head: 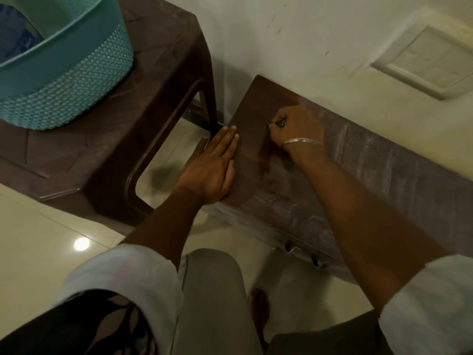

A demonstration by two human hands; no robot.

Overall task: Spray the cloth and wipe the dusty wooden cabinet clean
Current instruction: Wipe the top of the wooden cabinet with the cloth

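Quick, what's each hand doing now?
Left hand: open, flat on the dusty brown wooden cabinet top.
Right hand: curled round a small dark wad, seemingly the cloth.

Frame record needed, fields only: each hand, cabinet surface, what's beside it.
left hand: flat on the cabinet, at its left end, fingers straight
right hand: curled round a small dark wad, seemingly the cloth, on the cabinet top
cabinet surface: dark and wiped at left, dust streaks to the right
stool: brown, left of the cabinet, bearing a teal basket
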